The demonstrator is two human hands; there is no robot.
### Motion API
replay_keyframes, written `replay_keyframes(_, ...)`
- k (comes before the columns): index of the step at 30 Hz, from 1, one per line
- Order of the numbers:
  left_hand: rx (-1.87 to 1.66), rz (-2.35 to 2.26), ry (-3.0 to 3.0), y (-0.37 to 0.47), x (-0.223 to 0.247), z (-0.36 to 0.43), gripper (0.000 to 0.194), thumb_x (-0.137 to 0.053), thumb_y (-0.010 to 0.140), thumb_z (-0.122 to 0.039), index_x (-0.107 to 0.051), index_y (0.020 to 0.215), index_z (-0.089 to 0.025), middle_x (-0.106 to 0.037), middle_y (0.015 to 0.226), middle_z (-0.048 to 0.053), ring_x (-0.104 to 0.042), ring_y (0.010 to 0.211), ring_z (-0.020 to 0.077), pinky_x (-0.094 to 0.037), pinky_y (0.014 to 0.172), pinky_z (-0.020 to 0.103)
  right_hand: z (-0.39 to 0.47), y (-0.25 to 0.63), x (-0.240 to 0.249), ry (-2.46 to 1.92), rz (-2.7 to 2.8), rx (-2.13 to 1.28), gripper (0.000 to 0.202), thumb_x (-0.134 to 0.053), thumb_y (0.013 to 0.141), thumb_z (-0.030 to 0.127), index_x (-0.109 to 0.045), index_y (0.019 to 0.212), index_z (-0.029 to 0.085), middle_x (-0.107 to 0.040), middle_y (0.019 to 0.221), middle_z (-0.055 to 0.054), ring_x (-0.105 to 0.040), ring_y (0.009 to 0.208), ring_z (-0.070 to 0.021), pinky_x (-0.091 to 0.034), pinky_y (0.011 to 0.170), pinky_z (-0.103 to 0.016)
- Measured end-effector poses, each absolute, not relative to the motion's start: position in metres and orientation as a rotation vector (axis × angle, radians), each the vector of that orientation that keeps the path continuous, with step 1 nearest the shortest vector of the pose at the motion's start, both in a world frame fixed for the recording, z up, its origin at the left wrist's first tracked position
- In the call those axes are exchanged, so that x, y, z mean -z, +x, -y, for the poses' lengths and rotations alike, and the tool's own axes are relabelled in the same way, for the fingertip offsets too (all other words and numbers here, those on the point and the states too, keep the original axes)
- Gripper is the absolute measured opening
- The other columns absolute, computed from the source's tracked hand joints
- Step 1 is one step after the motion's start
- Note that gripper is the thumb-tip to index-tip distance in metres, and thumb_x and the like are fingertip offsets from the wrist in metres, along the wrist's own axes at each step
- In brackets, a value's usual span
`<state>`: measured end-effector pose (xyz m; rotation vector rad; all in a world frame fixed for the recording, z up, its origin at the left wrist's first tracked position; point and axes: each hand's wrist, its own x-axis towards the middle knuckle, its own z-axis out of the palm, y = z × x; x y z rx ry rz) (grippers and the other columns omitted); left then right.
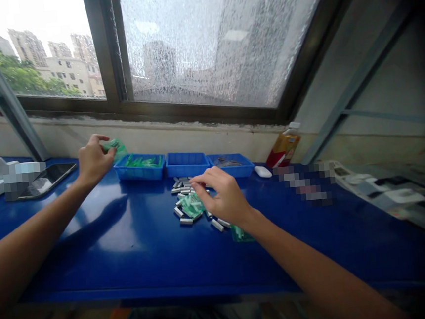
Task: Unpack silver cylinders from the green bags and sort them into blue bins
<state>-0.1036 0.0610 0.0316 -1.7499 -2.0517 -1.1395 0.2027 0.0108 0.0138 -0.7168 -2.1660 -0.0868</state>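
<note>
My left hand (96, 160) is raised at the back left, its fingers closed on a small green translucent plastic bag (118, 148) beside the left blue bin (141, 173). More green bags (142, 161) lie inside that bin. My right hand (221, 193) hovers over a loose pile of short silver metal pieces (186, 221), with thumb and fingers drawn together in a pinch. Whatever its fingertips may hold is too small to make out. On the pile lies a green bag (191, 206). Another green bag (241, 234) is partly hidden under my right wrist.
A middle blue bin (186, 164) and a right bin (231, 165) with thin dark pieces (225, 162) stand along the wall. Right of them are a white rounded object (263, 172) and a bottle (284, 145). A phone (46, 180) lies at the left of the blue table (132, 266).
</note>
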Motion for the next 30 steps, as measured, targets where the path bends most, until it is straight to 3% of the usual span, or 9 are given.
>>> replay_keyframes(3,0.842,2.081,-1.771,-0.105,-0.018,-0.079,0.044,-0.042,0.084,-0.035,-0.043,0.121,-0.011,-0.064,0.087,0.009,-0.059,0.083,0.0236,-0.042,0.075,0.033,-0.017,0.203,-0.012,-0.806,2.249,0.037,0.019,-0.047,0.084,0.024,-0.063,0.079,0.016,-0.062,0.072,-0.004,-0.052,0.07,-0.0148,-0.039,0.069,-0.029)
replay_keyframes(9,0.555,2.041,-1.834,-0.096,-0.004,-0.092,0.038,-0.041,0.083,-0.037,-0.057,0.113,-0.019,-0.066,0.09,0.015,-0.055,0.094,0.0345,-0.037,0.078,0.045,-0.022,0.21,-0.012,-0.984,2.481,-0.025,0.022,-0.048,0.085,0.029,-0.064,0.094,0.017,-0.063,0.081,-0.005,-0.054,0.075,-0.0155,-0.04,0.07,-0.028)
replay_keyframes(16,0.442,1.938,-1.949,-0.087,0.0,-0.081,0.04,-0.028,0.089,-0.036,-0.062,0.102,-0.02,-0.066,0.093,0.015,-0.051,0.103,0.034,-0.027,0.085,0.054,-0.028,0.228,-0.015,-1.076,2.733,-0.19,0.048,-0.056,0.079,0.037,-0.05,0.121,0.015,-0.056,0.109,-0.012,-0.05,0.099,-0.0228,-0.04,0.086,-0.036)
replay_keyframes(20,0.531,1.803,-1.889,-0.08,0.008,-0.073,0.039,-0.031,0.088,-0.035,-0.057,0.109,-0.014,-0.063,0.099,0.019,-0.037,0.119,0.0339,-0.025,0.088,0.054,-0.028,0.226,-0.011,-1.051,2.821,-0.234,0.055,-0.061,0.075,0.033,-0.047,0.123,0.01,-0.051,0.12,-0.014,-0.046,0.107,-0.0242,-0.038,0.093,-0.037)
replay_keyframes(24,0.741,1.632,-1.939,-0.064,0.004,-0.056,0.039,-0.04,0.085,-0.035,-0.052,0.115,-0.013,-0.056,0.112,0.019,-0.029,0.124,0.0319,-0.026,0.091,0.049,-0.03,0.223,-0.007,-1.013,2.799,-0.151,0.042,-0.06,0.076,0.027,-0.054,0.114,0.011,-0.055,0.111,-0.013,-0.048,0.102,-0.0226,-0.039,0.089,-0.036)
replay_keyframes(27,0.965,1.542,-2.108,-0.041,-0.007,-0.036,0.04,-0.043,0.083,-0.037,-0.052,0.115,-0.015,-0.055,0.113,0.015,-0.032,0.121,0.0311,-0.027,0.094,0.047,-0.032,0.223,-0.006,-0.934,2.718,-0.06,0.021,-0.054,0.082,0.025,-0.062,0.099,0.015,-0.059,0.095,-0.009,-0.05,0.092,-0.0191,-0.04,0.082,-0.033)
replay_keyframes(30,1.178,1.69,-2.514,-0.013,-0.014,-0.015,0.039,-0.037,0.085,-0.044,-0.058,0.102,-0.016,-0.062,0.097,0.01,-0.051,0.097,0.025,-0.036,0.086,0.039,-0.032,0.22,-0.007,-0.905,2.588,0.1,0.019,-0.049,0.086,0.025,-0.064,0.094,0.017,-0.059,0.087,-0.007,-0.049,0.086,-0.0177,-0.039,0.077,-0.031)
